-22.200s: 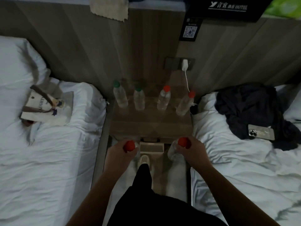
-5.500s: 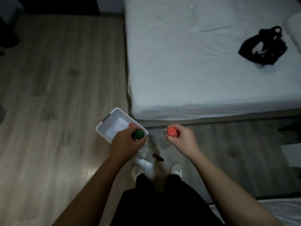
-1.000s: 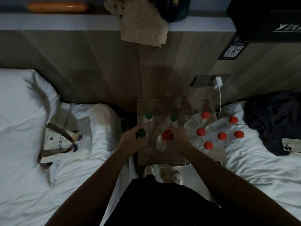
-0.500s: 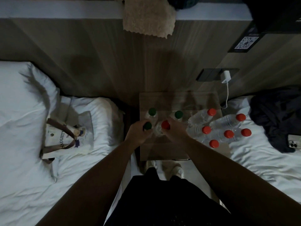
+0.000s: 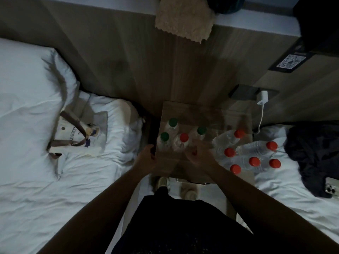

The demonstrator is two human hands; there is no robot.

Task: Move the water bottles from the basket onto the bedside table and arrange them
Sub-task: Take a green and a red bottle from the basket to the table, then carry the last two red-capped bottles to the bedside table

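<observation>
On the wooden bedside table [image 5: 190, 114] stand clear water bottles. Three have green caps: one at the back left [image 5: 173, 122], one at the front left [image 5: 164, 136], one further right [image 5: 201, 130]. A red-capped bottle [image 5: 184, 137] stands between them. Several more red-capped bottles [image 5: 254, 161] crowd the table's right side. My left hand [image 5: 147, 158] hovers just in front of the front-left green bottle, empty with fingers apart. My right hand [image 5: 199, 155] is just in front of the red-capped bottle, fingers loosely curled and holding nothing. The basket is out of sight.
White beds flank the table. A tote bag [image 5: 78, 136] lies on the left bed. Dark clothing [image 5: 315, 153] and a phone [image 5: 332, 188] lie on the right bed. A white charger [image 5: 262, 97] hangs from the wall socket behind. My shoes [image 5: 163, 182] show below the table.
Both hands have let go of the green-capped and red-capped bottles, which now stand on the table's left side. The hands have drawn back toward me.
</observation>
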